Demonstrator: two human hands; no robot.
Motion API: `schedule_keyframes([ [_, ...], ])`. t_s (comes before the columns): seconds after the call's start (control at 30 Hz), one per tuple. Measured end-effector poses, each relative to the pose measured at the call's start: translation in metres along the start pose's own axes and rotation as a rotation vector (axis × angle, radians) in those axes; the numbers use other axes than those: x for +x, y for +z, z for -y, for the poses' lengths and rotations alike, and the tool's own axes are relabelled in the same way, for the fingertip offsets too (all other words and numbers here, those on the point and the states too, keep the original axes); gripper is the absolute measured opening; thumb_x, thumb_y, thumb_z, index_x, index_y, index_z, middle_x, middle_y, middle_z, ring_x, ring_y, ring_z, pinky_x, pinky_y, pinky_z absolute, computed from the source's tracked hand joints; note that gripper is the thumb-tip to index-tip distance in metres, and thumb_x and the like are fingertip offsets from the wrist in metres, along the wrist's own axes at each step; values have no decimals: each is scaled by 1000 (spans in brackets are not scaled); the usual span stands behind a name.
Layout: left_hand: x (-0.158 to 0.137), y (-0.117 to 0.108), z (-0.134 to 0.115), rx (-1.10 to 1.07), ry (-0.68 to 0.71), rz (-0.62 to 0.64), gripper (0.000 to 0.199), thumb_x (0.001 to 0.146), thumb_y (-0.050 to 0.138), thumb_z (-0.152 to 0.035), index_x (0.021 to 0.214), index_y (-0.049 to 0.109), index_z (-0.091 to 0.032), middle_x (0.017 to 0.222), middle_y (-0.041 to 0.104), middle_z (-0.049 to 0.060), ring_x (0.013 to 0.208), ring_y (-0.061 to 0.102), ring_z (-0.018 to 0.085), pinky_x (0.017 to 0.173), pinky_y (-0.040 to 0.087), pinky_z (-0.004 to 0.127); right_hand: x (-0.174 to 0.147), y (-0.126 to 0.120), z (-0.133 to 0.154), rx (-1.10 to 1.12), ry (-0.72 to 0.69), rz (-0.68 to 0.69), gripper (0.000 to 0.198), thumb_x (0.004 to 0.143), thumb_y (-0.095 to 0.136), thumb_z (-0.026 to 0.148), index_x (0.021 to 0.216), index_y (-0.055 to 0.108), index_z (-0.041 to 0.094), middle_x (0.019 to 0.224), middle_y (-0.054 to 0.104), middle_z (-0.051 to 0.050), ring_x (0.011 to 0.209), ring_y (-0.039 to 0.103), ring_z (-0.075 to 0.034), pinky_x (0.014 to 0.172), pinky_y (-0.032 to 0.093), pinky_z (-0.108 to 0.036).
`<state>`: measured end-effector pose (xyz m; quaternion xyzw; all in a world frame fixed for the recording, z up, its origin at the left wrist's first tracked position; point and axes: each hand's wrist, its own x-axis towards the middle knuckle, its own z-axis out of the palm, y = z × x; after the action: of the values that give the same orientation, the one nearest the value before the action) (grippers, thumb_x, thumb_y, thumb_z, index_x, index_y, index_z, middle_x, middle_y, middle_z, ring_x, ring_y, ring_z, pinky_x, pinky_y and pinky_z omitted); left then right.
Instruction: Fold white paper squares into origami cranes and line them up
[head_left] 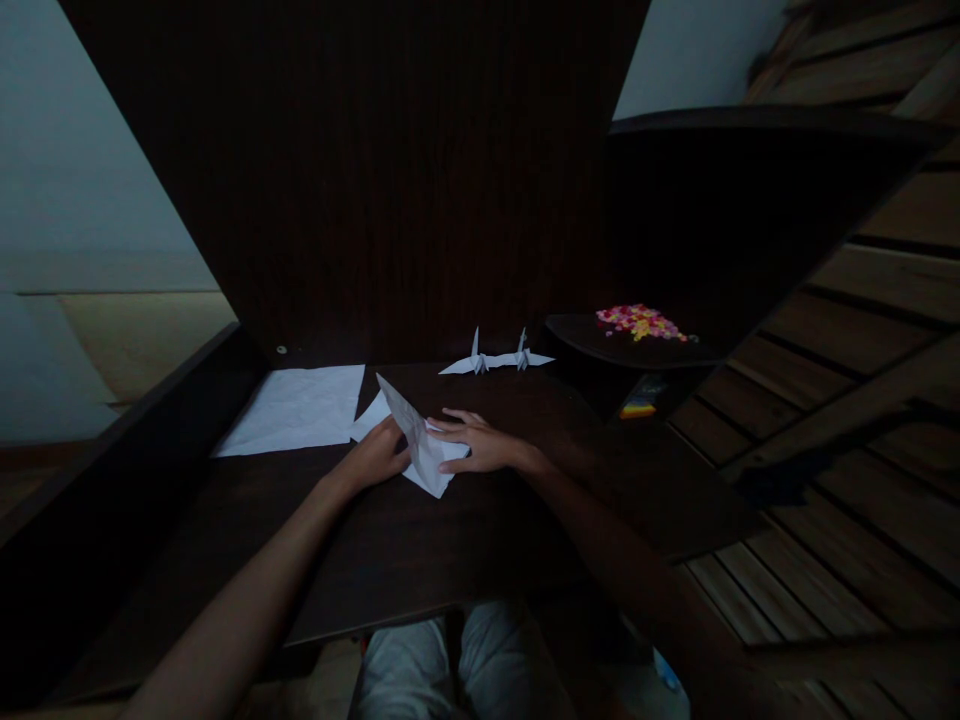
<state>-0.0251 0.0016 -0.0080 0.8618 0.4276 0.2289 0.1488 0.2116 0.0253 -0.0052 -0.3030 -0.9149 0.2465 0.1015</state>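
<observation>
A partly folded white paper (424,450) lies on the dark desk in front of me, with one flap standing up at a slant. My left hand (375,458) is at its left side, fingers curled at the paper and partly hidden behind the raised flap. From the right, my right hand (484,443) rests on the paper's right part, its fingers stretched out and apart. Two folded paper cranes (478,363) stand end to end at the back of the desk, beyond my hands.
A flat white sheet (296,408) lies at the desk's left. Small pink, red and yellow pieces (643,322) are heaped on a rounded shelf (592,342) at the right. Below it sits a yellow-edged item (637,410). A raised side board (142,440) bounds the left.
</observation>
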Motion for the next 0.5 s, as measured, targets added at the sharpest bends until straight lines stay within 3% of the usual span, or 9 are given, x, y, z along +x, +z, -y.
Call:
schedule_keyframes([
  [0.13,0,1,1,-9,1,23,36,80,46,-17,112,63,-18,117,64,11,113,57,28,99,46,42,1,3,1,-26,4,-15,69,80,64,52,142,39,33,153,30,-1,144,15,-31,115,15,-50],
  [0.37,0,2,4,-20,3,26,37,79,46,-17,112,64,-17,116,65,11,112,58,29,98,46,44,4,11,8,-107,34,-96,49,94,46,39,140,44,24,150,36,-2,142,23,-27,115,19,-45],
  [0.5,0,1,1,-3,-14,33,34,81,47,-20,111,63,-16,116,64,13,111,58,29,98,47,43,5,13,9,-108,34,-124,51,91,51,41,140,45,25,149,39,-3,142,24,-27,115,19,-45],
])
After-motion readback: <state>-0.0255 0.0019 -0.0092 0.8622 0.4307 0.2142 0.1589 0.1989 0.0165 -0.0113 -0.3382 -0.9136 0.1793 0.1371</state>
